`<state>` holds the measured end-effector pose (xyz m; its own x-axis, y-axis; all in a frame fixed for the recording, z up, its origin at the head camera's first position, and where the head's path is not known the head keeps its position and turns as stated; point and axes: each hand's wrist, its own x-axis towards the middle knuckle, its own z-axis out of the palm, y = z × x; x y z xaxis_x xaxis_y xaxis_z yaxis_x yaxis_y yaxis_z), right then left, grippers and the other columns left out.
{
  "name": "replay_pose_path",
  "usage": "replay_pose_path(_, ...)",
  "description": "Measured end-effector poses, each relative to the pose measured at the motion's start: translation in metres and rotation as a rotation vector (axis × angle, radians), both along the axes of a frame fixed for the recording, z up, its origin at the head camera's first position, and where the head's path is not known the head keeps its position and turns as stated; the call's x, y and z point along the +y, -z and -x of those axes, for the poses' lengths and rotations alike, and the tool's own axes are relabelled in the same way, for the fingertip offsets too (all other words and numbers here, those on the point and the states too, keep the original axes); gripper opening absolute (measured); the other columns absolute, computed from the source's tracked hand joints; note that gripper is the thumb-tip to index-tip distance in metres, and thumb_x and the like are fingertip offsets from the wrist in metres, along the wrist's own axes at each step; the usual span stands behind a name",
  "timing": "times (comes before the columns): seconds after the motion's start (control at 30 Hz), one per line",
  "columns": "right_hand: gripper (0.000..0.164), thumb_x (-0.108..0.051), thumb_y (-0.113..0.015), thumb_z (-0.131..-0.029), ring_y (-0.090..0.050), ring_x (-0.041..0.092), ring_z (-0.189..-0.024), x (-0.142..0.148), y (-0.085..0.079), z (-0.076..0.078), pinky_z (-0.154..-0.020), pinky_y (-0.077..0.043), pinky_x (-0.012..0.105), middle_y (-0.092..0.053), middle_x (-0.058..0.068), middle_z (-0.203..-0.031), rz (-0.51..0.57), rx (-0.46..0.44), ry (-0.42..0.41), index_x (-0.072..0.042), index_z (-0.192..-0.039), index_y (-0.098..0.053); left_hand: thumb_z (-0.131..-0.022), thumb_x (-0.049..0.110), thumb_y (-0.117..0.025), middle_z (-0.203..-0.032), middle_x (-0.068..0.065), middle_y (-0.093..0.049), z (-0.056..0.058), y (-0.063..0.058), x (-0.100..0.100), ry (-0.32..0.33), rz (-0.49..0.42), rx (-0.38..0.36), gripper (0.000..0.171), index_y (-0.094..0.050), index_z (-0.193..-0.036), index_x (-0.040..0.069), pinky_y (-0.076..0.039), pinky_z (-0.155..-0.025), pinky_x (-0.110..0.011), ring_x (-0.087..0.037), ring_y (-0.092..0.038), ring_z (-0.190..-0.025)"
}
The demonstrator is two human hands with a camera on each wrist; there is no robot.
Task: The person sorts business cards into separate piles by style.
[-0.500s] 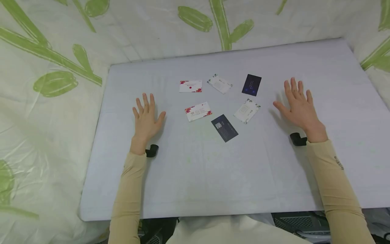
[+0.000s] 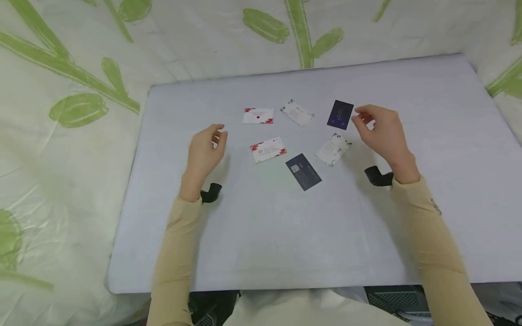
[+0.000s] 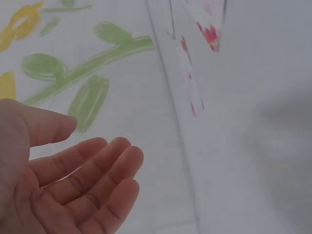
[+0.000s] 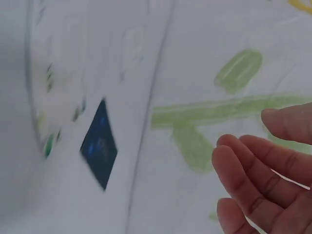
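Note:
Several printed cards lie apart on the table. My left hand (image 2: 205, 151), fingers loosely bent and holding nothing, hovers left of two white cards with red flowers, an upper one (image 2: 258, 116) and a lower one (image 2: 268, 150). On the other side my right hand (image 2: 383, 133) hangs loosely bent over the table, its fingertips just right of the dark blue card (image 2: 340, 115). Below that card is a white card with leafy corners (image 2: 333, 150); a similar white card (image 2: 297, 112) lies farther back. Nearest the person is a dark card with a square code (image 2: 303, 172). Both wrist views show bare palms.
A pale cloth covers the table (image 2: 261, 244). Behind and left of it hangs white sheeting (image 2: 195, 40) with green plant prints. A black wrist camera (image 2: 211, 193) sits beside the left wrist, another (image 2: 378, 176) beside the right.
Both hands have moved inward toward the cards, and their spread fingers have bent. The right hand has come close to the dark blue card. The cards keep their arrangement.

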<state>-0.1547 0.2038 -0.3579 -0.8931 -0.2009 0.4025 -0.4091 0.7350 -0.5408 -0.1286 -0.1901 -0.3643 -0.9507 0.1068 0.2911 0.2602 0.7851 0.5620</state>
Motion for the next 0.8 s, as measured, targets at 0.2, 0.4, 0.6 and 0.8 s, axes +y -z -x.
replay_pose_path(0.2,0.02,-0.009,-0.06,-0.089,-0.056,0.018,-0.077,-0.047,-0.002,0.018,-0.064,-0.039,0.022,-0.066,0.012,-0.092,0.108,-0.124,-0.236,0.003,-0.104,-0.066,-0.094,0.014,-0.052,-0.083,-0.012,-0.061,0.004,-0.003,0.023,0.066,-0.046,-0.043,0.022,-0.063,-0.1,-0.004,-0.045,-0.065,-0.032,-0.022,-0.054,-0.074)
replay_pose_path(0.4,0.025,-0.009,-0.062,-0.088,-0.057,0.026,-0.09,-0.085,0.019,0.031,-0.071,-0.042,0.035,-0.063,0.017,-0.103,0.047,-0.276,-0.399,0.005,-0.109,-0.063,-0.092,0.011,-0.056,-0.098,-0.016,-0.061,0.009,0.016,0.042,0.135,-0.01,-0.183,0.022,-0.061,-0.106,-0.005,-0.045,-0.078,-0.035,-0.025,-0.054,-0.088)
replay_pose_path(0.6,0.039,-0.012,-0.066,-0.085,-0.052,0.032,-0.103,-0.109,0.036,0.038,-0.089,-0.042,0.043,-0.056,0.02,-0.115,-0.039,-0.405,-0.456,0.007,-0.118,-0.057,-0.087,0.013,-0.064,-0.119,-0.019,-0.053,0.014,0.034,0.058,0.165,0.099,-0.322,0.043,-0.052,-0.124,-0.006,-0.038,-0.096,-0.038,-0.03,-0.047,-0.112)
replay_pose_path(0.8,0.048,-0.014,-0.072,-0.08,-0.047,0.03,-0.108,-0.123,0.045,0.04,-0.096,-0.036,0.041,-0.052,0.019,-0.119,-0.137,-0.448,-0.448,0.007,-0.12,-0.056,-0.085,0.016,-0.067,-0.125,-0.021,-0.048,0.013,0.04,0.066,0.134,0.186,-0.343,0.056,-0.045,-0.131,-0.007,-0.035,-0.098,-0.039,-0.032,-0.044,-0.116)
